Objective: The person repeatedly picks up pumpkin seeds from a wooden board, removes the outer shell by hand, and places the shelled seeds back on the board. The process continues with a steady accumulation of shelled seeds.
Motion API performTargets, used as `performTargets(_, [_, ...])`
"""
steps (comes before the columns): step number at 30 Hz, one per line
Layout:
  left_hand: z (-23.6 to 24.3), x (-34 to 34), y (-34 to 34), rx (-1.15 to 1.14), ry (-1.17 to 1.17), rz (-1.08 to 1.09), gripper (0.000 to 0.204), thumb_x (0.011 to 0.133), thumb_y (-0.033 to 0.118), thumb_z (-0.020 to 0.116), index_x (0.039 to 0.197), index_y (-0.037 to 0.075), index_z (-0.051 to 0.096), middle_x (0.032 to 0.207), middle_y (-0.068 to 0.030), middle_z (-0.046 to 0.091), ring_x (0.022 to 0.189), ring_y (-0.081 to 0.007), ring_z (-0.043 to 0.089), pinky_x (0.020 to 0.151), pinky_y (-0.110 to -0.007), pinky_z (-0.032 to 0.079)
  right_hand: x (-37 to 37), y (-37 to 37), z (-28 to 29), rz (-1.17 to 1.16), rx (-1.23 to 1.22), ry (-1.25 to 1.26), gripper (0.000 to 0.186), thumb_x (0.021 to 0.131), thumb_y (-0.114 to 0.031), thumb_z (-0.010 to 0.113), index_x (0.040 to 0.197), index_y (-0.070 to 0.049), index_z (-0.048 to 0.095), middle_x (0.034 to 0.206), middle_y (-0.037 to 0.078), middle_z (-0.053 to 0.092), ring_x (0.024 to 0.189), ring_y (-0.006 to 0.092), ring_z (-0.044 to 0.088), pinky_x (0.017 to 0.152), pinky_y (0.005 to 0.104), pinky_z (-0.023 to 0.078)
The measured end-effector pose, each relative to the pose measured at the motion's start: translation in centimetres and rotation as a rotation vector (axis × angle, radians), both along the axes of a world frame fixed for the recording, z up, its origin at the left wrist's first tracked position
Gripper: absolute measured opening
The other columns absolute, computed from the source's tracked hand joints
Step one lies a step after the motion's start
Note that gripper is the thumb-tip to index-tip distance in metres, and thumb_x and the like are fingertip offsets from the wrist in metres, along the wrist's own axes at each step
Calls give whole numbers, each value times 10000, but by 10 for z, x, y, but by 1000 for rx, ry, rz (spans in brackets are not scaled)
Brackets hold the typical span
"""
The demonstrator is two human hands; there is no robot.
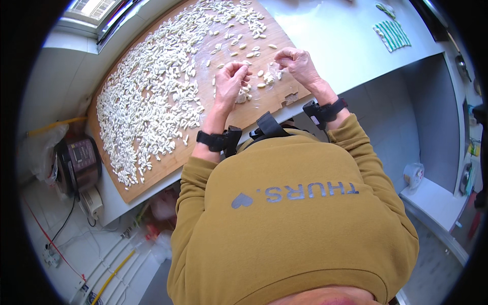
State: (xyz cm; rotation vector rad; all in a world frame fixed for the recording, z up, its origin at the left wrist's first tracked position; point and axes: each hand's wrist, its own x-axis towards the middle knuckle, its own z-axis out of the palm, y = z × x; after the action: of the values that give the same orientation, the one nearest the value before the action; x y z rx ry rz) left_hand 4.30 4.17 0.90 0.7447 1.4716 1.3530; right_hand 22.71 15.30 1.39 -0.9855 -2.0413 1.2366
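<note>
A large wooden board [175,173] lies on the counter, its left and far parts covered with small white dough-like pieces [152,91]. Over the board's near right part, my left hand [232,84] is closed, thumb against curled fingers; what it may pinch is too small to name. A pale lump [244,95] shows just beneath it. To its right, my right hand [300,65] is closed in a pinch above the board's right edge, its fingertips turned toward the left hand. Between the two hands lie a few loose pieces and a small clump [268,79].
The white countertop [335,35] continues to the right, holding a green-and-white striped cloth [391,35]. A dark appliance with a control panel [80,160] stands left of the board. Below the counter on the left are pipes [114,267]. A window [91,9] is at far left.
</note>
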Motion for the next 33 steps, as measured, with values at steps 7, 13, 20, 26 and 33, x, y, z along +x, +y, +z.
performTargets(7, [-4, -14, -33, -15, 18, 67, 130, 902, 105, 567, 977, 8, 610, 813, -56, 662, 659, -67, 586, 589, -193, 473, -16, 15, -14, 102, 476, -473, 42, 733, -88, 682, 772, -76, 669, 792, 78, 625, 769, 219, 603, 789, 370, 416])
performTargets(13, [-9, -18, -40, -4, 43, 75, 126, 902, 106, 568, 968, 9, 615, 806, -49, 660, 663, -66, 583, 588, -192, 470, -31, 24, -4, 113, 447, -685, 122, 712, -181, 725, 725, -103, 632, 836, 73, 635, 843, 229, 601, 854, 385, 338])
performTargets(20, [-12, -9, -29, 101, 439, 41, 87, 856, 70, 590, 892, 19, 651, 786, -71, 677, 631, -141, 611, 590, -248, 487, -40, 37, -7, 71, 457, -683, 176, 716, -198, 738, 750, -67, 625, 838, 99, 642, 813, 243, 611, 840, 376, 368])
performTargets(26, [-10, 15, -11, 241, 1116, -197, 93, 807, 98, 629, 880, 69, 679, 833, -78, 628, 815, -255, 593, 711, -347, 496, -40, 43, -20, 46, 398, -426, 134, 771, -36, 626, 884, -70, 690, 868, 145, 682, 730, 265, 656, 793, 342, 504])
performTargets(33, [-17, 32, 2, 224, 1246, -285, 136, 729, 161, 702, 861, 128, 693, 836, -62, 581, 862, -253, 557, 769, -350, 468, -14, 8, -18, 276, 639, -322, 164, 795, -9, 566, 880, -93, 678, 908, 93, 630, 877, 237, 605, 848, 372, 440])
